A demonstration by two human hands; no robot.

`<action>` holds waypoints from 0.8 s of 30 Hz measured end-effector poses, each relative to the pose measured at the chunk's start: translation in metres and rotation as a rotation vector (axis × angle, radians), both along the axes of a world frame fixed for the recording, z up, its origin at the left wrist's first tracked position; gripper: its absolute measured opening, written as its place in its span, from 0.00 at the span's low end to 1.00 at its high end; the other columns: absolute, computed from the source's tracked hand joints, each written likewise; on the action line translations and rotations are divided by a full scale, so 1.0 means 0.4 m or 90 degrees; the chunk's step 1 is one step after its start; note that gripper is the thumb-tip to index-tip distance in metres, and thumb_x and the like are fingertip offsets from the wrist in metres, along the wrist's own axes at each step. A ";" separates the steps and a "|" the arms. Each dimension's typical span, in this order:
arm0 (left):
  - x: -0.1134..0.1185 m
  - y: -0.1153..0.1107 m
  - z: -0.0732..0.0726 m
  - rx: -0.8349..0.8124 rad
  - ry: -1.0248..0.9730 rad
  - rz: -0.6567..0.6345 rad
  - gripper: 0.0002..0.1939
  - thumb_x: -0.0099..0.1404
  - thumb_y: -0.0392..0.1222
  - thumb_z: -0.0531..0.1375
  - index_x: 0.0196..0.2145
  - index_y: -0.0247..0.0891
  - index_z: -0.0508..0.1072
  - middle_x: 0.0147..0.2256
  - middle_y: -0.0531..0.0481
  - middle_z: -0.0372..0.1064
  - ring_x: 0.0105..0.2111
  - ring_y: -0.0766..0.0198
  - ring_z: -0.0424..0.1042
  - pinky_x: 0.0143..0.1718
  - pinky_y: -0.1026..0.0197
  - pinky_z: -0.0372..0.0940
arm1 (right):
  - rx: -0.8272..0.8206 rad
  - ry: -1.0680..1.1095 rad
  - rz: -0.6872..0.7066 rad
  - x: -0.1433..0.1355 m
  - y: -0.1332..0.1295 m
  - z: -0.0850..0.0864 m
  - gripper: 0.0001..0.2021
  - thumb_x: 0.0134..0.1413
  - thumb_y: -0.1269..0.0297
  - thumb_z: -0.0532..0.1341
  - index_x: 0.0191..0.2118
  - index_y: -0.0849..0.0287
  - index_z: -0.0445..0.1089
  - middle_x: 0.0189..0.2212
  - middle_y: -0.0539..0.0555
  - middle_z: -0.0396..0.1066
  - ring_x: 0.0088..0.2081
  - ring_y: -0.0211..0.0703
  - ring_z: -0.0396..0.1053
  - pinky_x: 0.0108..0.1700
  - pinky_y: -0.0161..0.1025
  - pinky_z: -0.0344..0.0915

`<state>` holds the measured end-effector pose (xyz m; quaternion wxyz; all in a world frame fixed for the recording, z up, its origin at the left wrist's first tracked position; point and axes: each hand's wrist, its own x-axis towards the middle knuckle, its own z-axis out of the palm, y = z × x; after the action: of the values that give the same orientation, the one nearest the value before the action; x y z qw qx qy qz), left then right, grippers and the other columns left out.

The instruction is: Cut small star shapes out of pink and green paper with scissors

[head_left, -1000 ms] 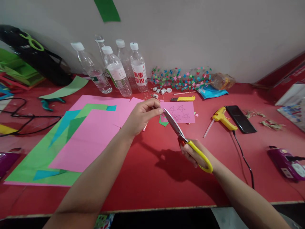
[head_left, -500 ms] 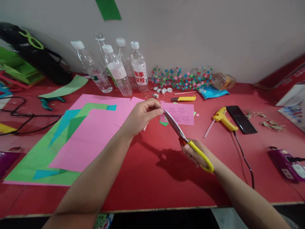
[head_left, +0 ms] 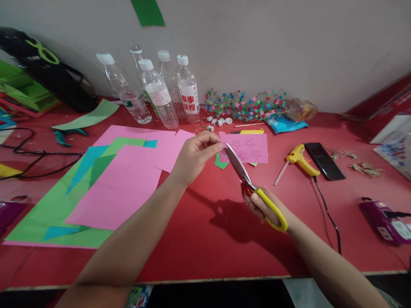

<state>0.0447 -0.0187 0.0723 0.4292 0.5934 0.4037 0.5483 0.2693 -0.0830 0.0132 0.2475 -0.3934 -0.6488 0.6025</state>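
Observation:
In my left hand (head_left: 201, 153), thumb and fingers pinch the left edge of a small pink paper (head_left: 259, 146) with several five-pointed stars drawn on it. My right hand (head_left: 261, 204) grips a pair of scissors (head_left: 237, 164) with yellow and red handles. Their blades look closed or almost closed, and the tip lies right by my left fingertips, in front of the paper. Whether the blades touch the paper I cannot tell. Green paper scraps (head_left: 221, 161) show below the pink paper, and behind it a yellow utility knife (head_left: 253, 131) is partly covered.
Pink, green and blue sheets (head_left: 112, 188) lie at left. Plastic bottles (head_left: 189, 94) stand along the wall beside a bottle covered in small stars (head_left: 245, 105). A glue gun (head_left: 300, 160), a phone (head_left: 325, 161) and a purple power strip (head_left: 385, 220) lie at right.
The pink paper has moved right and slightly up with my left hand, covering more of the utility knife. The scissors' tip has shifted slightly the same way; my right hand has hardly moved.

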 end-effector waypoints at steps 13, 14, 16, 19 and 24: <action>0.047 -0.013 -0.048 -0.013 -0.110 0.014 0.04 0.59 0.38 0.62 0.26 0.38 0.73 0.28 0.54 0.66 0.31 0.67 0.64 0.38 0.63 0.60 | -0.002 -0.006 -0.033 -0.011 0.001 0.025 0.27 0.57 0.35 0.49 0.24 0.56 0.54 0.10 0.42 0.54 0.11 0.30 0.48 0.17 0.32 0.48; 0.051 -0.014 -0.052 -0.016 -0.123 0.014 0.04 0.59 0.38 0.62 0.27 0.38 0.73 0.28 0.54 0.66 0.31 0.67 0.64 0.38 0.63 0.61 | 0.000 -0.013 -0.036 -0.011 0.000 0.026 0.27 0.57 0.35 0.49 0.24 0.56 0.54 0.10 0.42 0.54 0.11 0.30 0.48 0.17 0.32 0.48; 0.059 -0.016 -0.059 -0.033 -0.158 0.005 0.03 0.59 0.37 0.62 0.28 0.39 0.74 0.27 0.55 0.67 0.32 0.67 0.66 0.39 0.63 0.61 | 0.003 -0.027 -0.046 -0.013 -0.002 0.027 0.27 0.58 0.35 0.48 0.24 0.55 0.54 0.10 0.42 0.54 0.12 0.30 0.49 0.17 0.32 0.49; 0.071 -0.020 -0.067 -0.062 -0.216 -0.025 0.03 0.60 0.37 0.61 0.32 0.41 0.76 0.28 0.55 0.69 0.33 0.67 0.68 0.43 0.62 0.62 | 0.011 -0.038 -0.067 -0.020 -0.006 0.029 0.26 0.59 0.37 0.48 0.23 0.55 0.53 0.10 0.42 0.53 0.12 0.31 0.50 0.17 0.33 0.50; 0.086 -0.028 -0.075 -0.078 -0.261 -0.035 0.08 0.61 0.37 0.61 0.38 0.42 0.78 0.36 0.52 0.75 0.40 0.63 0.71 0.49 0.57 0.63 | 0.025 -0.057 -0.085 -0.032 -0.011 0.024 0.25 0.58 0.37 0.48 0.23 0.54 0.53 0.11 0.42 0.52 0.12 0.31 0.49 0.17 0.34 0.51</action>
<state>0.0793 -0.0298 0.0425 0.5523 0.4535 0.3240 0.6200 0.2566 -0.0873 0.0228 0.2656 -0.4577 -0.6432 0.5534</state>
